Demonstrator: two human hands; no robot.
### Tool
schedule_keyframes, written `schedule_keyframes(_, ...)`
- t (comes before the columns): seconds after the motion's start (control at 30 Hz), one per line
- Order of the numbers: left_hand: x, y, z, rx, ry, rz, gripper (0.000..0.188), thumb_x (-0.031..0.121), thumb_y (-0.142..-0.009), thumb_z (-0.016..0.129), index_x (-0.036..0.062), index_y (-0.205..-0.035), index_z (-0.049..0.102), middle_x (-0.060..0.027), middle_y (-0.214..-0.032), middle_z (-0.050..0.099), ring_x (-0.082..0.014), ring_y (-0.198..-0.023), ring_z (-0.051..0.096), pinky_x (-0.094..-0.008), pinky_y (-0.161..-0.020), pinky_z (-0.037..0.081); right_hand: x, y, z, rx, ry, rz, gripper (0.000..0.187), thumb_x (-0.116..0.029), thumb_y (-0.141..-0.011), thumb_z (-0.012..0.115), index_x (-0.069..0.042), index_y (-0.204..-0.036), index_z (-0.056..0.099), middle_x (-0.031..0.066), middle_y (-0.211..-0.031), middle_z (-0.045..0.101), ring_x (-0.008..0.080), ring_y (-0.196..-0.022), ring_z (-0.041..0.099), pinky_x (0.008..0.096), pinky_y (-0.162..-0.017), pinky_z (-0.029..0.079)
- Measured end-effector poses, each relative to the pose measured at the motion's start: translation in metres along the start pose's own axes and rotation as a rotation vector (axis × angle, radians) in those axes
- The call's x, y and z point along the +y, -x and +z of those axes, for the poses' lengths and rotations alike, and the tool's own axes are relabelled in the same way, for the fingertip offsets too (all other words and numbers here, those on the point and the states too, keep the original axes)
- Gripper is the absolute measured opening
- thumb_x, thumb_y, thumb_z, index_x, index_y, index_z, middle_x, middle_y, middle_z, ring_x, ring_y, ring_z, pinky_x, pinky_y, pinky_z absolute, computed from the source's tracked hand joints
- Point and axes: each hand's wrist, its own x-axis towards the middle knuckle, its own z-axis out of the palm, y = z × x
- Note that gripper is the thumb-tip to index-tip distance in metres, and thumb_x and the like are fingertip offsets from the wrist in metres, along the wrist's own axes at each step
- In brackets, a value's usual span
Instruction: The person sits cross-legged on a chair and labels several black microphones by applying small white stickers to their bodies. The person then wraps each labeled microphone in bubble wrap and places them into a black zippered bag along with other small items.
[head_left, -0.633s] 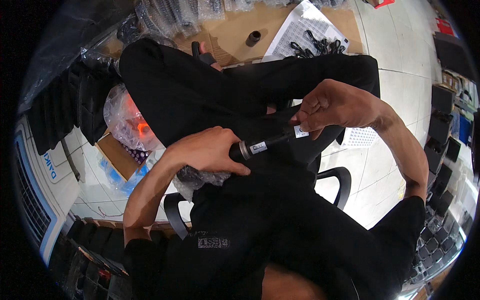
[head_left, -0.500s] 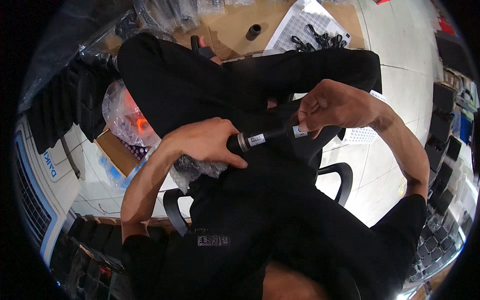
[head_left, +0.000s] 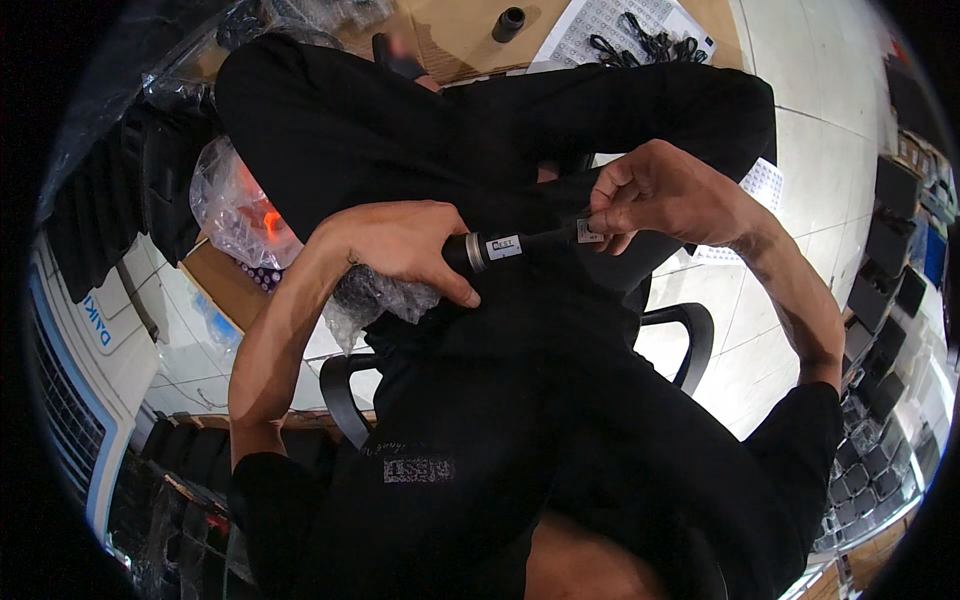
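My left hand [head_left: 395,240] is wrapped round one end of a black cylinder [head_left: 463,254] with a silver ring and a white label [head_left: 503,246] on its side. The cylinder lies sideways above my lap; its far end merges with my black trousers, so its kind and full length do not show. My right hand [head_left: 655,200] pinches a small white sticker [head_left: 590,231] between thumb and fingers, to the right of the cylinder. Whether the sticker touches the cylinder is unclear. Crumpled bubble wrap [head_left: 375,300] sits under my left wrist.
Beyond my crossed legs, cardboard [head_left: 455,40] bears a short black cylinder [head_left: 509,24], a printed sheet [head_left: 570,40] and black cables [head_left: 650,45]. At left are a clear plastic bag [head_left: 230,195] and an open carton [head_left: 215,285]. A chair armrest [head_left: 690,340] curves beside my right side.
Both hands, with the cylinder and sticker, appear slightly higher in the picture, as the whole view has shifted. The left hand keeps its grip, and the right hand still pinches the sticker.
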Motion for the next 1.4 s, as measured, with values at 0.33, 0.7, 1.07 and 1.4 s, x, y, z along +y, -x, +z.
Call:
schedule_keyframes(0.33,-0.0011,-0.0031,0.0007,-0.025,0.009,-0.005,0.051,0.050,-0.074,0.078,0.0001,-0.074,0.070,-0.0042,-0.054,0.057,-0.0147,-0.045,0.051,-0.0309,-0.041,0.037,0.0024,-0.0011,0.0012,0.001,0.024,0.022,0.027,-0.024,-0.091,0.070,0.004,-0.090,0.070,0.0136,-0.083,0.071,0.0197,-0.076,0.072,0.0317,-0.074,0.060)
schedule_keyframes(0.7,-0.0050,-0.0058,0.0022,-0.039,0.020,0.000,0.051,0.048,-0.075,0.079,-0.0016,-0.080,0.071,-0.0042,-0.054,0.057,-0.0147,-0.044,0.051,-0.0298,-0.039,0.036,0.0020,-0.0022,0.0034,0.005,0.034,0.025,0.027,-0.023,-0.092,0.067,0.003,-0.089,0.069,0.0137,-0.083,0.070,0.0187,-0.076,0.071,0.0307,-0.073,0.060)
schedule_keyframes(1.07,-0.0017,-0.0068,0.0007,-0.062,0.004,-0.055,0.048,0.046,-0.075,0.079,-0.0010,-0.080,0.071,-0.0047,-0.056,0.058,-0.0154,-0.046,0.053,-0.0300,-0.041,0.039,0.0039,-0.0031,0.0044,0.015,0.009,0.060,0.027,-0.023,-0.092,0.068,0.003,-0.088,0.070,0.0138,-0.083,0.070,0.0187,-0.077,0.071,0.0298,-0.072,0.061)
schedule_keyframes(1.4,-0.0043,-0.0085,0.0026,-0.056,-0.013,-0.043,0.050,0.047,-0.075,0.079,-0.0015,-0.083,0.071,-0.0060,-0.057,0.059,-0.0163,-0.047,0.054,-0.0312,-0.041,0.039,0.0035,-0.0040,0.0048,0.023,0.033,0.077,0.027,-0.023,-0.092,0.068,0.004,-0.088,0.070,0.0142,-0.083,0.070,0.0192,-0.077,0.071,0.0297,-0.072,0.061)
